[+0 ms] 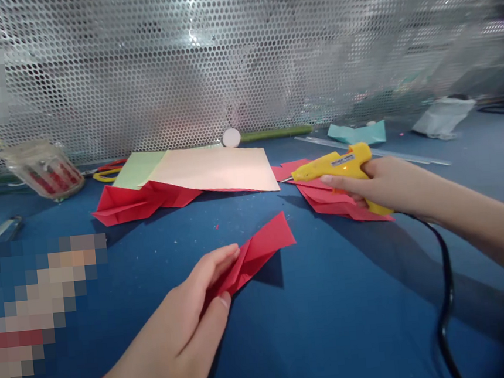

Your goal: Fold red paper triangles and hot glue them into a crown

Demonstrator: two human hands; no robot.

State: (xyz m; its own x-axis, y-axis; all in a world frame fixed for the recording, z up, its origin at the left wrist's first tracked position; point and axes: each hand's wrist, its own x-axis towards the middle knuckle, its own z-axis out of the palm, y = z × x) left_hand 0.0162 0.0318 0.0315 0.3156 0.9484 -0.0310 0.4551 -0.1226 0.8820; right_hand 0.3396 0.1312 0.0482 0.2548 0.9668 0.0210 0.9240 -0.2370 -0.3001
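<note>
my left hand (187,312) pinches a folded red piece (257,253) by its near end, between thumb and fingers, with its pointed far end lifted off the blue table (334,323). beyond that piece and to its right, my right hand (384,186) is closed round the yellow glue gun (338,167), forefinger laid along under the barrel. the nozzle points left over a pile of red folded papers (323,200). a cream sheet (215,168) lies farther back, beyond the piece.

to do this well, i judge i should:
- press the layers flat so the fold can't spring open
- bring the nozzle to the open end, well clear of my fingertips
- squeeze lightly for a small bead
- mind the black cord (446,289), right of the piece, so it doesn't drag
</note>
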